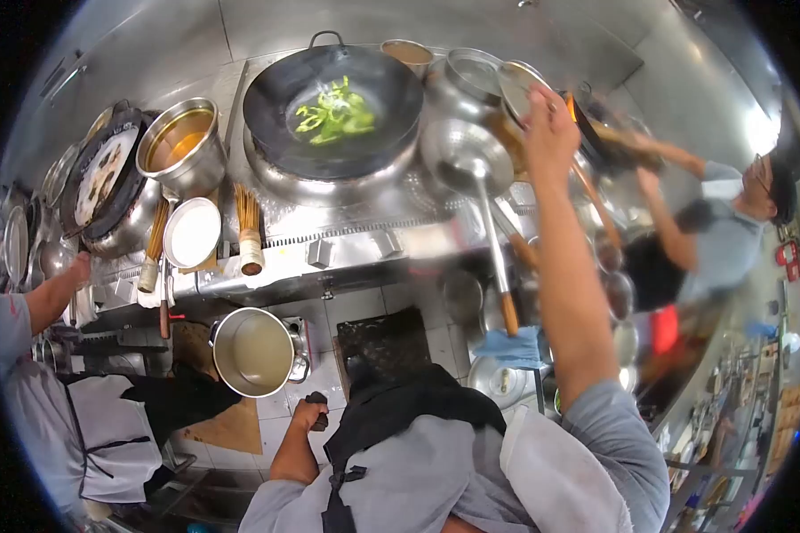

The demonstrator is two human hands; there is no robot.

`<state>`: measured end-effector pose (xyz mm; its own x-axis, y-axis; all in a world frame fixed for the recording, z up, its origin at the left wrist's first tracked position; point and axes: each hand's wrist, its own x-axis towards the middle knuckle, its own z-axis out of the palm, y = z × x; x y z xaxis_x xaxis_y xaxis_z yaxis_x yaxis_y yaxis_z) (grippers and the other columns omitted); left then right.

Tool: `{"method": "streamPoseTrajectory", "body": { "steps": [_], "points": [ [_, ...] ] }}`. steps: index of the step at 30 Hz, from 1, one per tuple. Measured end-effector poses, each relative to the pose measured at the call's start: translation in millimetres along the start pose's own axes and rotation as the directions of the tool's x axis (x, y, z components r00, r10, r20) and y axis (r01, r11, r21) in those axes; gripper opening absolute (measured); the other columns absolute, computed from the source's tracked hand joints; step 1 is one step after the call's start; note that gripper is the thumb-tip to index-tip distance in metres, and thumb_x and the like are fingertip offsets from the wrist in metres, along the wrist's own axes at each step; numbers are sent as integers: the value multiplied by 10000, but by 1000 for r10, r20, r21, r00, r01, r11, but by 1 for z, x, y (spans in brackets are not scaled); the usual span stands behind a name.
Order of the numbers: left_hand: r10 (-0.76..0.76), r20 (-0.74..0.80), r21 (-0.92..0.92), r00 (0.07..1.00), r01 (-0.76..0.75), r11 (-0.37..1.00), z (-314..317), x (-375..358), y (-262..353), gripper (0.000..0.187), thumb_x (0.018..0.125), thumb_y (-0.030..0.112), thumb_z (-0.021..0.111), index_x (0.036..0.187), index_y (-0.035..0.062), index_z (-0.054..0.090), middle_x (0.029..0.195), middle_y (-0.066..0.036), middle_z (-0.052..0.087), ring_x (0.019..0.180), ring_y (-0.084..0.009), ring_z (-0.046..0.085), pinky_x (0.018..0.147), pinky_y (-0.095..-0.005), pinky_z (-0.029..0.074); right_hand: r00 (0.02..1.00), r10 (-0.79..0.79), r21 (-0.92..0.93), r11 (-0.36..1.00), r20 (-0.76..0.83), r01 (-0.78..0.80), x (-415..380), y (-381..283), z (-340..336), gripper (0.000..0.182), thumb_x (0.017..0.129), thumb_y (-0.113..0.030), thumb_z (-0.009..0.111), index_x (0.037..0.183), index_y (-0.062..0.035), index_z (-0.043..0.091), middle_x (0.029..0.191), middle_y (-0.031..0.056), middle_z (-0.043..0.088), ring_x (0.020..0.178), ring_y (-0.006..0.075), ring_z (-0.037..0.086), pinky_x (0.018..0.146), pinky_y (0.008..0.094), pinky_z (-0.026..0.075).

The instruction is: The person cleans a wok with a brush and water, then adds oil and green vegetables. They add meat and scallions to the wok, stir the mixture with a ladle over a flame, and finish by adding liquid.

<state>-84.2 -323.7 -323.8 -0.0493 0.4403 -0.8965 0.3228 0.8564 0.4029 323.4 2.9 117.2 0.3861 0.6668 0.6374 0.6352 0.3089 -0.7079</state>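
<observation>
My right hand is raised at the right, over the metal pots beside the stove. Its fingers are curled together; what is in them, if anything, I cannot make out. Low by my side, my left hand is closed around a small dark object, perhaps a folded cloth. Ahead of me a black wok sits on the burner, with cut green vegetables in its middle, slightly blurred. Left of my right forearm rests a perforated metal skimmer with a wooden grip.
A steel pot of amber liquid, a white bowl and a bamboo brush stand left of the wok. A large pot sits low near my left hand. Co-workers stand at the left and right.
</observation>
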Motion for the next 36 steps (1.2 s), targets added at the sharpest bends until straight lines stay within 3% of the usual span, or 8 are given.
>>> {"method": "streamPoseTrajectory", "body": {
  "steps": [5,9,11,18,21,27,31,36],
  "points": [
    [-84,31,87,996,81,993,-1,-28,-12,495,587,142,757,980,-121,613,825,-191,652,667,-276,652,535,-422,530,963,262,123,960,-69,-252,-45,22,-87,255,951,-189,560,1129,-16,618,896,79,672,649,77,580,553,205,450],
    [173,382,356,908,-317,879,-5,-8,-23,360,595,158,748,843,-87,658,746,-154,656,634,-231,647,560,-370,523,918,343,-37,934,-199,-356,-93,43,-194,239,952,-177,559,1131,-20,581,889,92,670,620,71,567,535,189,440],
    [76,93,356,993,-104,929,-4,-35,2,384,609,160,740,888,-89,649,753,-175,657,648,-253,650,565,-368,522,882,382,-64,908,-275,-413,-119,55,-249,214,948,-159,558,1118,-30,564,863,77,666,595,57,538,520,181,423],
    [232,483,759,844,-536,369,31,22,92,312,721,288,648,946,75,682,892,-198,657,875,-331,639,724,-412,493,798,422,-283,776,-430,-563,-207,47,-366,149,924,-119,585,1058,-55,568,818,23,617,649,63,525,559,216,436],
    [248,624,736,741,-664,133,37,30,110,296,769,343,608,971,145,695,952,-207,657,972,-365,634,791,-431,480,852,351,-480,712,-389,-513,-237,61,-383,145,925,-189,585,1031,-93,568,807,136,666,698,246,658,624,347,492],
    [260,156,770,953,-283,571,94,-13,141,463,703,266,656,1070,-13,616,995,-249,648,962,-351,635,808,-389,488,761,648,-768,497,20,-403,-301,123,-351,264,925,-225,552,1132,-62,541,1004,177,650,929,372,627,773,454,508],
    [283,115,586,952,-295,754,121,-98,176,583,637,162,689,1174,-13,541,1002,-145,650,899,-279,626,788,-369,494,872,490,-545,729,-9,-415,-297,110,-341,538,843,-187,665,1324,-59,459,1245,204,524,1140,375,511,957,425,430],
    [468,-50,-207,883,-467,860,100,-94,141,471,647,110,667,1089,28,526,909,-68,580,805,-192,581,723,-329,489,921,371,-261,906,116,-333,-257,99,-328,537,804,-141,722,1289,-48,511,1154,131,596,988,247,577,815,335,467]
  ]
}}
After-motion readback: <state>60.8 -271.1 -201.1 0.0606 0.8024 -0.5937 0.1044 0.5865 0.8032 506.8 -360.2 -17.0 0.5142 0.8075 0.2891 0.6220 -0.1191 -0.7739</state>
